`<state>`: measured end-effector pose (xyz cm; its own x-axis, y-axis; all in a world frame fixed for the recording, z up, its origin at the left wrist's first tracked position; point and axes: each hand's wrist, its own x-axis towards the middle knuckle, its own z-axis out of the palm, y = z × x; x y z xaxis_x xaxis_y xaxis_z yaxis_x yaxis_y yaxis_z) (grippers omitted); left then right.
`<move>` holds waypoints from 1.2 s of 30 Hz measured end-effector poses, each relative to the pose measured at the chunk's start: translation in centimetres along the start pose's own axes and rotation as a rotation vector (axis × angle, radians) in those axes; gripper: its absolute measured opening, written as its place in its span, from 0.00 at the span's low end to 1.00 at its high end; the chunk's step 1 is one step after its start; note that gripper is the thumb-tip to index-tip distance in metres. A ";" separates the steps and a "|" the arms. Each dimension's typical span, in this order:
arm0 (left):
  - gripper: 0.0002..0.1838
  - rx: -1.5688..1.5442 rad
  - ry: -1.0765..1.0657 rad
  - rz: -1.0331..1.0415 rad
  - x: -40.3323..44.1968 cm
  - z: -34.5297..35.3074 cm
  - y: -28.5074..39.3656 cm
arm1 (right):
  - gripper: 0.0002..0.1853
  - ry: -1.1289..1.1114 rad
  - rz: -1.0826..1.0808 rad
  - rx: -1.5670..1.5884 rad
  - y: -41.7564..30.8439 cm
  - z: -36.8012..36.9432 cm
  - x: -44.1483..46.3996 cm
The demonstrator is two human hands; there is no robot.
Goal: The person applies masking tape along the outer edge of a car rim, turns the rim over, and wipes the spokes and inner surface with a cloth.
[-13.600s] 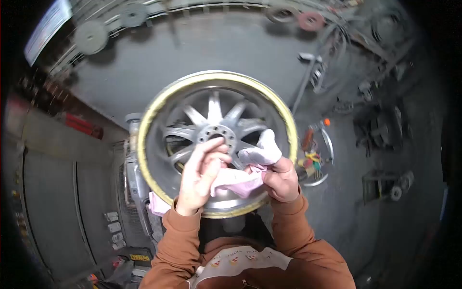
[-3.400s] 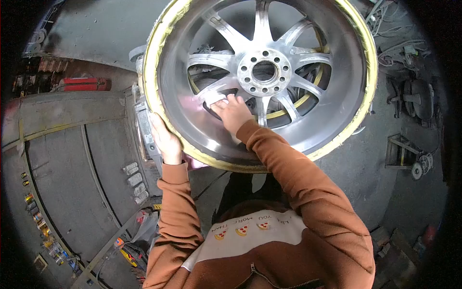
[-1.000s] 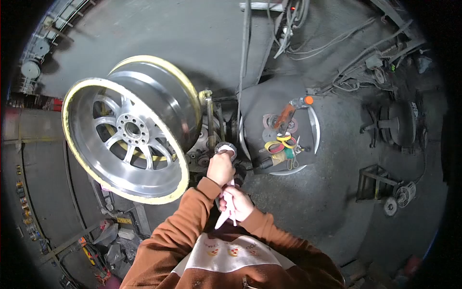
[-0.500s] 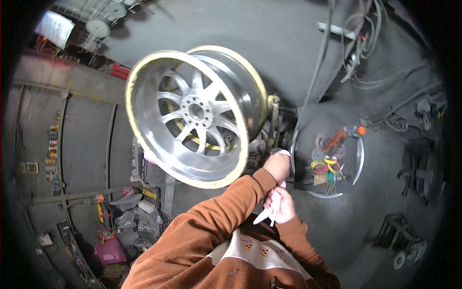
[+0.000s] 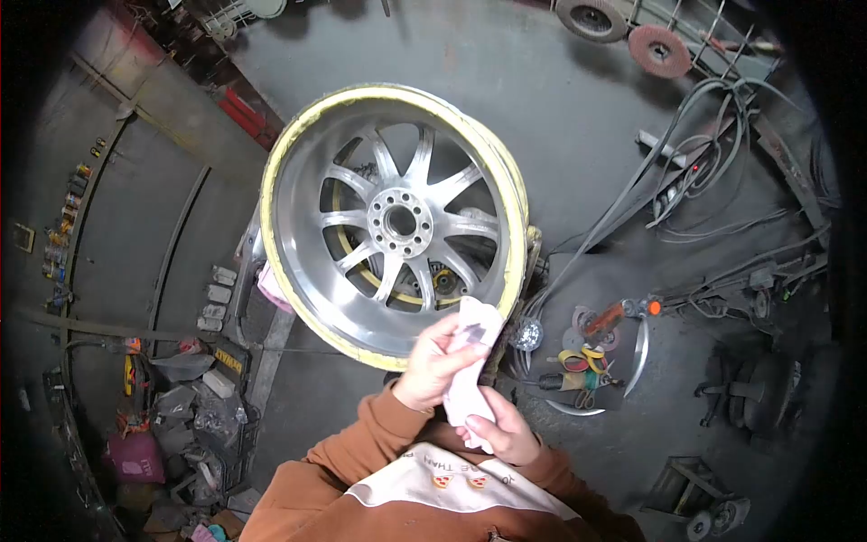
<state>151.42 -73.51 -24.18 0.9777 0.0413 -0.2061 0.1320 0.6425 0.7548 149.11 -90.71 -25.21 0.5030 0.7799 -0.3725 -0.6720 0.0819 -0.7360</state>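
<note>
A pale pink cloth (image 5: 470,375) with a dark smudge near its upper end is held between my two hands, in front of the wheel's lower right edge. My left hand (image 5: 428,366) pinches its upper part, thumb across it. Lower down, my right hand (image 5: 502,428) grips the bottom end. Beyond them stands a silver multi-spoke wheel (image 5: 312,294), with yellow tape around its rim and a ring of bolt holes about the hub. Part of a second taped edge shows behind it on the right.
Right of the wheel, a round stand (image 5: 643,357) holds tape rolls (image 5: 578,360), scissors and an orange-capped bottle (image 5: 607,320). Hoses (image 5: 623,212) hang at upper right. Another pink cloth (image 5: 274,289) lies left of the wheel. Bags and tools (image 5: 206,406) clutter the lower left.
My hands have lifted the cloth and spread it lengthwise; it was bunched between them before. They are now before the wheel's lower edge. The view has shifted, and the wheel appears more face-on.
</note>
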 end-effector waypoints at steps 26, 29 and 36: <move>0.14 2.007 -0.562 -0.184 10.3 2.6 -17.1 | 0.14 0.519 -0.153 0.998 11.5 -7.6 3.8; 0.16 2.094 -0.527 -0.313 12.0 1.8 -18.8 | 0.16 0.486 -0.212 1.034 10.4 -8.1 4.3; 0.16 2.233 -0.575 -0.467 13.0 2.3 -18.5 | 0.13 0.287 -0.224 1.181 10.9 -9.1 4.6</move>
<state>162.01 -86.63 -39.42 0.7175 -0.1972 -0.6681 -0.2046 -0.9764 0.0685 149.03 -91.89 -40.14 0.6707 0.5247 -0.5243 -0.5594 0.8219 0.1069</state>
